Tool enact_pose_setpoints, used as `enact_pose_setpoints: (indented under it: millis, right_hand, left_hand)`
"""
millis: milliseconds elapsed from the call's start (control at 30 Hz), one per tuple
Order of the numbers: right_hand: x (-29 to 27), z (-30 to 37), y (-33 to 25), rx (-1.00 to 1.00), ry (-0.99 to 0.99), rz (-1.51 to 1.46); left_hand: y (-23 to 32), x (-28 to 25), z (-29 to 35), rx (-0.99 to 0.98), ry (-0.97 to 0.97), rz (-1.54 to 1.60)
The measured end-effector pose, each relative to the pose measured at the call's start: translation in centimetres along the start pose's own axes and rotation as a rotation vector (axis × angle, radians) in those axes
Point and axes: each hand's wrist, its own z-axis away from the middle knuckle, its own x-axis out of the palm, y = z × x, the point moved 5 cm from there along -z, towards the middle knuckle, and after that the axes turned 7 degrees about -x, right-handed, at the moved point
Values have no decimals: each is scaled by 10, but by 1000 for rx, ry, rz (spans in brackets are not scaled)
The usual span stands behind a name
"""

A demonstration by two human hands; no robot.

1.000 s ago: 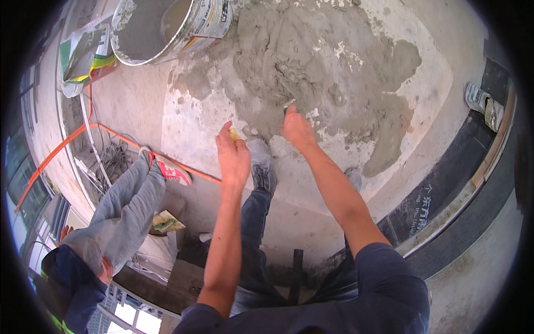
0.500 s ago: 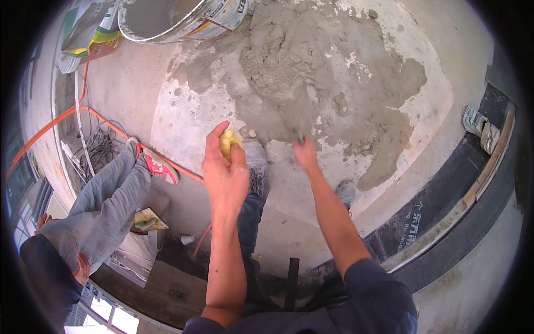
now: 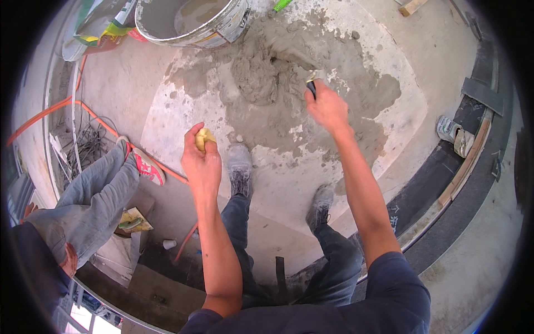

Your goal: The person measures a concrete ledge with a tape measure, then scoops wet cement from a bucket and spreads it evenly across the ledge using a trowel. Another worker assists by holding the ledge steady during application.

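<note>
My left hand (image 3: 201, 167) is closed around a small yellow lump (image 3: 204, 139), its exact kind unclear, held above the floor. My right hand (image 3: 329, 107) grips the black handle of a trowel (image 3: 311, 88). The trowel's blade is coated grey and pushes into a heap of wet mortar (image 3: 253, 80) spread over a pale, whitish patch of floor. Beyond the heap, at the upper left, stands a bucket (image 3: 222, 38) with grey mortar inside and splashes on its wall.
At the left sits another person in grey trousers (image 3: 92, 209) and red shoes. An orange hose (image 3: 100, 116) runs past them beside tangled cables (image 3: 92, 147). A green-and-yellow bag (image 3: 103, 25) adjoins the bucket. A crumpled package (image 3: 456, 136) lies by the right-hand dark strip.
My right hand has moved forward and right with the trowel, and the mortar is now piled and hollowed around the blade. My left hand still holds the yellow lump.
</note>
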Motion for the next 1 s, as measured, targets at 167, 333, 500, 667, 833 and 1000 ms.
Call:
enact_pose_setpoints:
  millis: [167, 333, 500, 667, 833, 1000]
  right_hand:
    - [133, -39, 107, 156, -76, 60]
    - [190, 98, 150, 319, -209, -125]
    - [225, 167, 186, 605, 58, -757]
    - [209, -1, 139, 467, 84, -1040]
    - [145, -129, 51, 160, 6, -593]
    - [182, -12, 47, 112, -166, -88]
  left_hand:
    - [3, 19, -5, 92, -41, -61]
    - [-13, -3, -23, 98, 33, -129]
    - [-12, -3, -38, 62, 5, -116]
    - [-13, -16, -54, 50, -15, -144]
    - [-17, -32, -63, 38, 16, -172]
    - [-12, -31, -60, -3, 37, -95]
